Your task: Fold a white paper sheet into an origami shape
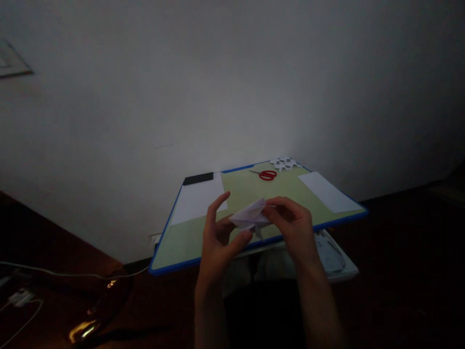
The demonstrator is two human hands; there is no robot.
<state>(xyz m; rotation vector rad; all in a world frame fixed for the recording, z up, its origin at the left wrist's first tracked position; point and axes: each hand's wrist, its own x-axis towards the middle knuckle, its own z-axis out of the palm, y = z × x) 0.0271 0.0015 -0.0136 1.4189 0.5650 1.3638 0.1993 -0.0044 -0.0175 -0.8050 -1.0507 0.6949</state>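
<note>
I find the folded paper (249, 215) at lower centre of the frame, above the near edge of the bench (240, 188), its long axis roughly crosswise between both hands. The right hand (297, 224) pinches its right end, in closest contact; the left hand (215, 245), lower left of it, is spread, thumb at the lower edge, grip indeterminable to me.

No lettering, label, brand, number or sign can be read, whether on the white paper sheet (325, 191) at the tabletop's (240, 190) two o'clock or the wall frame (13, 62) at ten.
</note>
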